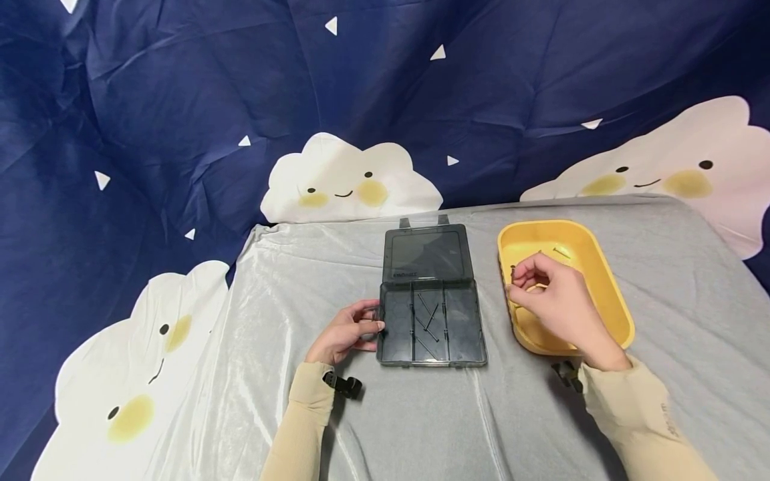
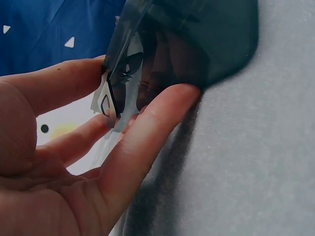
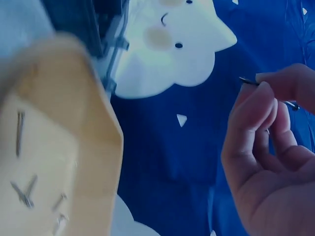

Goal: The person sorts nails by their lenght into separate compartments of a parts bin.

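Held up above the left side of the yellow tray (image 1: pixel 609 294), a slim dark screw (image 3: pixel 248 81), pinched between thumb and fingertips of the right hand (image 1: pixel 556 300), poking out at both ends of the grip. In the head view, long axis roughly up and down the frame, much in line with the tray's left side; in the right wrist view, slanted, from a narrow end at upper left to a blunter, probably headed end at lower right. Cannot tell head from tip for certain. Fingertip hold presumably for fine control of so slight a piece.

Below, in the yellow tray, more loose screws (image 3: pixel 19 132), lying at mixed angles. Tray placed under the right hand, probably for easy reach.

To the left, on grey cloth (image 1: pixel 397 421), a dark translucent case (image 1: pixel 397 334), lid (image 1: pixel 428 250) folded back toward the far side, likely for free access from above. Between two dividers (image 1: pixel 446 344), in the middle compartment, several long dark screws (image 1: pixel 431 317), mostly aslant. At the left wall, the left hand (image 1: pixel 349 331), thumb and fingers gripping the edge, apparently as a steadying hold.

Farther out, beige sleeves (image 1: pixel 307 401); behind, a navy backdrop (image 1: pixel 198 67) with smiling clouds (image 1: pixel 355 180)
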A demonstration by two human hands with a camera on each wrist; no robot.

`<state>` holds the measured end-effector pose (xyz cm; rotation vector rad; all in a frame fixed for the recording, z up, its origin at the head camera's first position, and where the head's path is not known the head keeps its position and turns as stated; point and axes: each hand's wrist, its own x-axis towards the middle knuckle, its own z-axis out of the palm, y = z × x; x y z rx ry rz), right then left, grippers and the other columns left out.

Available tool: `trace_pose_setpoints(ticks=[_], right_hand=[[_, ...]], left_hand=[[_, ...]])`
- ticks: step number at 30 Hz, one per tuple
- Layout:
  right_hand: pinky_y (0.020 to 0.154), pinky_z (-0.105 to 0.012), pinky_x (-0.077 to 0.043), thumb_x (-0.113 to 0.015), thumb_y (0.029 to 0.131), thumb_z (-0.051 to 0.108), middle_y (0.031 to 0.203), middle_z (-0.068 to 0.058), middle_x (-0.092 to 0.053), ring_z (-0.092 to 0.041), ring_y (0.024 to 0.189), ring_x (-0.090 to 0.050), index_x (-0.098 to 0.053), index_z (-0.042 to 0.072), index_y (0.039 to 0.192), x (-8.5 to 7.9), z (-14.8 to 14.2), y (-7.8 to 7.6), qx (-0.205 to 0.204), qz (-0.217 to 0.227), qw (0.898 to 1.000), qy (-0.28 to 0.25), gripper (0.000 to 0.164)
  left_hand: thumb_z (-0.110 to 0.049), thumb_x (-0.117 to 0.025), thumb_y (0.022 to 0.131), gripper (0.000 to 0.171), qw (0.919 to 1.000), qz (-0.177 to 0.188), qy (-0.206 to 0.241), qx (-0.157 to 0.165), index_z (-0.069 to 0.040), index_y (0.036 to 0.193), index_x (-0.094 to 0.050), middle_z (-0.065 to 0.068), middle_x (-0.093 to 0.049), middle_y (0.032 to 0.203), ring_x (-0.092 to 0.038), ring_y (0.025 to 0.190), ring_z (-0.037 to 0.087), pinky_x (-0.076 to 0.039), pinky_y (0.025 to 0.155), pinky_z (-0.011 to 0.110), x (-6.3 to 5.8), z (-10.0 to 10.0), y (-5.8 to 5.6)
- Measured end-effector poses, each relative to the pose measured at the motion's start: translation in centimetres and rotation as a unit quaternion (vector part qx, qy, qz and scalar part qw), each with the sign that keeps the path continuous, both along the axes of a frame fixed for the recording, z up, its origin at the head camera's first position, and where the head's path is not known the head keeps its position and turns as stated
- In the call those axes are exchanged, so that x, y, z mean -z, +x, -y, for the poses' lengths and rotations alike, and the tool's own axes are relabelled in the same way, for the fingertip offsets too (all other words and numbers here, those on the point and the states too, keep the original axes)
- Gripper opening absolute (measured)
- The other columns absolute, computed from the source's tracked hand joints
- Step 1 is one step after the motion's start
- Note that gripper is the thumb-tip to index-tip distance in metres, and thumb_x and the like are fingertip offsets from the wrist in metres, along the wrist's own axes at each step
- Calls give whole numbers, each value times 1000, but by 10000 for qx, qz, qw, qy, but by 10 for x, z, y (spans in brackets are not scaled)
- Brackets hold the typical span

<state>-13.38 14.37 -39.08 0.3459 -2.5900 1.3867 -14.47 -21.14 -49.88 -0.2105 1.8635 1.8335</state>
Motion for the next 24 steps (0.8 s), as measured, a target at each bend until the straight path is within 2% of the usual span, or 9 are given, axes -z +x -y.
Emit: trace_pose_setpoints(ticks=[7,14,24], right_hand=[[65,-9,-55,-72,80,-2,85,-10,-62,1,74,-58,-61,-4,92,10,20,1,-282,509,9940,-923,16],[66,-13,-57,-71,80,-3,85,-13,-63,-4,74,-60,-60,-6,93,23,37,1,-477,826,9873,-1269,17],[65,-13,-56,-72,80,-2,85,-15,-64,-4,73,-60,-60,-8,95,37,57,4,-623,1144,9791,-1561,20]], left_hand=[[2,-64,88,63,10000,-2,-3,-14,-11,145,-42,13,-50,119,-63,87,14,-63,62,28,-2,0,1],[2,-65,88,63,10000,-5,-16,-29,-10,145,-42,13,-50,118,-63,87,14,-63,61,27,-2,0,1],[2,-64,88,62,10000,-7,-5,-39,-10,145,-42,12,-49,116,-62,86,14,-63,61,27,-2,-1,1]])
